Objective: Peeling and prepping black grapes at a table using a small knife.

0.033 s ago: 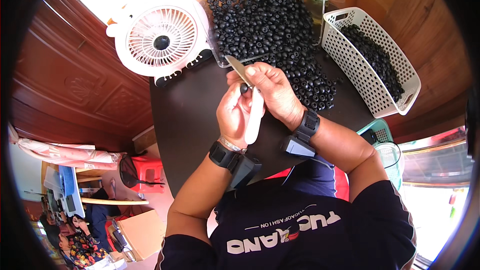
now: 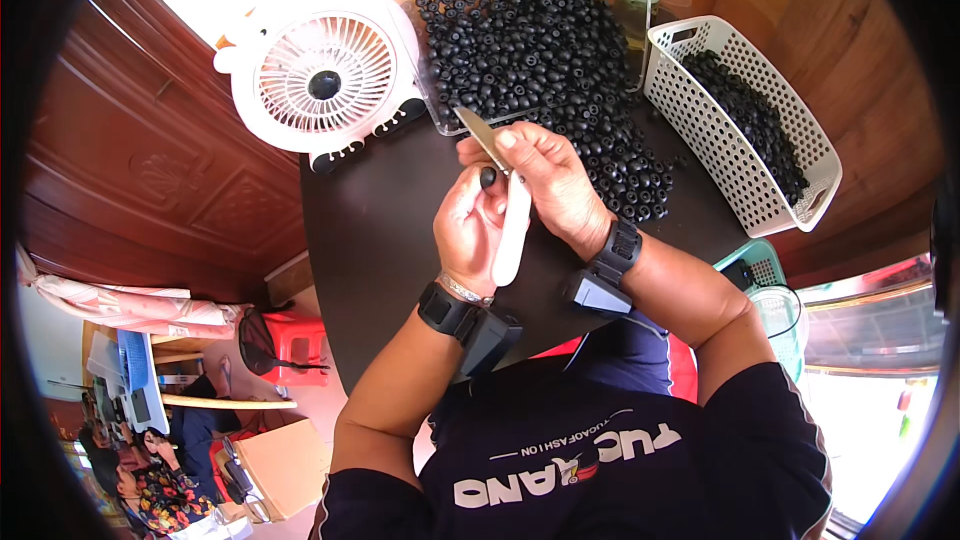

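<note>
My left hand (image 2: 467, 235) is closed in a pinch on a small round black piece (image 2: 488, 177), held between thumb and fingers above the dark table (image 2: 380, 240). My right hand (image 2: 560, 185) grips a knife (image 2: 512, 230) where its white handle meets the metal blade. The blade points up and left, close beside the black piece; whether they touch I cannot tell. Beyond my hands, a heap of small black rounded pieces with holes (image 2: 525, 50) fills a clear bin and spills onto the table near my right hand.
A white fan (image 2: 325, 70) stands at the table's left. On the right is a white perforated basket (image 2: 720, 145) partly filled with black pieces; a green basket (image 2: 765, 260) sits below it. A red stool (image 2: 297, 345) and a person (image 2: 165, 480) are at lower left.
The knife and my right fingers have shifted very slightly up and to the right. Both holds are the same.
</note>
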`<state>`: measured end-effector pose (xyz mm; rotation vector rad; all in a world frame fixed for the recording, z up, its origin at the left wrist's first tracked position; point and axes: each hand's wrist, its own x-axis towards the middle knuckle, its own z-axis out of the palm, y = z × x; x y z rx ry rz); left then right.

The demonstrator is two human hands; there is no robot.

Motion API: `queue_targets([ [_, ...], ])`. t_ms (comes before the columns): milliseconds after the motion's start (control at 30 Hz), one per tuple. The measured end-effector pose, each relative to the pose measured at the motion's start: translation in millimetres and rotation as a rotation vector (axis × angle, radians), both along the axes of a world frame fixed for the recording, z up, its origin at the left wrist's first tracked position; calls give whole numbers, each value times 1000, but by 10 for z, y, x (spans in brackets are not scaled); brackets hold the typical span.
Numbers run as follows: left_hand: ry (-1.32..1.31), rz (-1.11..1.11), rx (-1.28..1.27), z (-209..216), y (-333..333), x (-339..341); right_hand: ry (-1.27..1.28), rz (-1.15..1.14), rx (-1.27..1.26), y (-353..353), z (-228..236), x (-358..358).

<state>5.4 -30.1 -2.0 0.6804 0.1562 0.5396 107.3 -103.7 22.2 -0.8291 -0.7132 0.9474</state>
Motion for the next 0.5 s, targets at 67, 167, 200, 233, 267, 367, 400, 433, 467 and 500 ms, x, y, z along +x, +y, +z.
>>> queue_targets([
  [67,-26,-24,-16,-107,81,-22,23,-11,23,27,56,-18],
  [167,58,53,29,-38,71,-18,-75,-230,42,56,54,33],
  [200,56,34,34,31,69,-3,-78,-244,46,60,14,94],
  [233,41,65,71,110,40,-6,-49,-286,12,67,-36,155],
  [267,24,94,108,170,22,1,-19,-329,-21,64,-72,207],
  [367,-25,257,260,464,80,64,66,-355,-49,109,-136,331],
  [400,-18,276,312,565,88,82,65,-373,-69,131,-144,365],
  [433,-16,271,358,668,83,145,43,-416,-82,123,-149,400],
  [467,-15,266,403,772,61,255,42,-440,-77,100,-158,448],
  [500,-62,244,405,888,15,351,38,-447,-86,86,-125,462],
])
